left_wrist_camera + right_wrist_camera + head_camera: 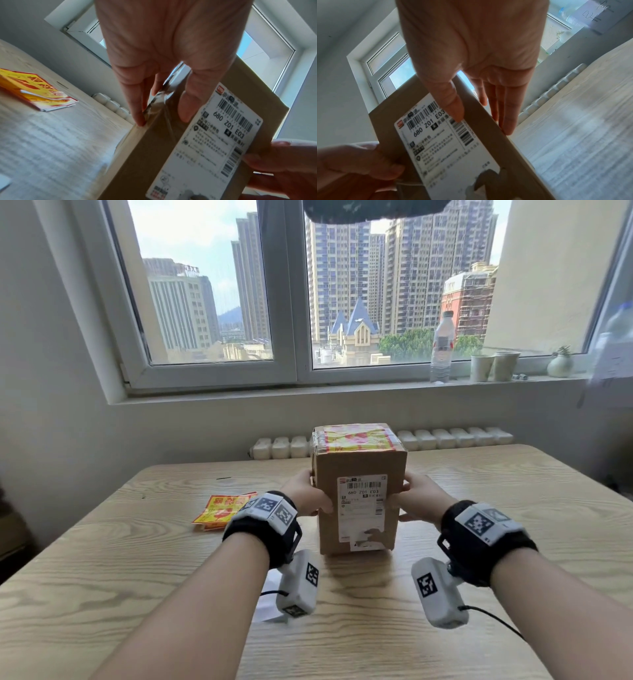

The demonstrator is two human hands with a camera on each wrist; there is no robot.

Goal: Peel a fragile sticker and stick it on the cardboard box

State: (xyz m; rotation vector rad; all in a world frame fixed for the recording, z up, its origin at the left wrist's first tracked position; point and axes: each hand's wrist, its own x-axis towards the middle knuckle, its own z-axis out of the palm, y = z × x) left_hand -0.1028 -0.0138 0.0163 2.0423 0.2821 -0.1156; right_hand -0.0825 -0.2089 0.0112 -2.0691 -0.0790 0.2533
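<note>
1. Both forearms reach in from the near edge; the left hand and right hand clasp the box between them, thumbs on its near face, fingers laid flat along its sides
2. From the left wrist view the fingertips sit on glossy tape at the box's left edge, so the hold there looks slippery to me
3. Standing tall on a small end, the box could topple or twist if one hand lets go first, since it is held by side pressure only
4. On its top lies a yellow and red sticker, seemingly stuck down already; pressing it harder while the box is upright may tip the box
5. Left of the box, flat on the table, lie the spare stickers; a sweeping left forearm or its dangling camera cable could drag them off
6. A label on the near face is torn at its lower end, and a thumb sliding down could tear it further
7. Pale wood-grain covers the table, smooth enough for the box to skid
8. Beyond, a radiator under a wide window; on the sill at far right stand a bottle, two cups and a small vase
</note>
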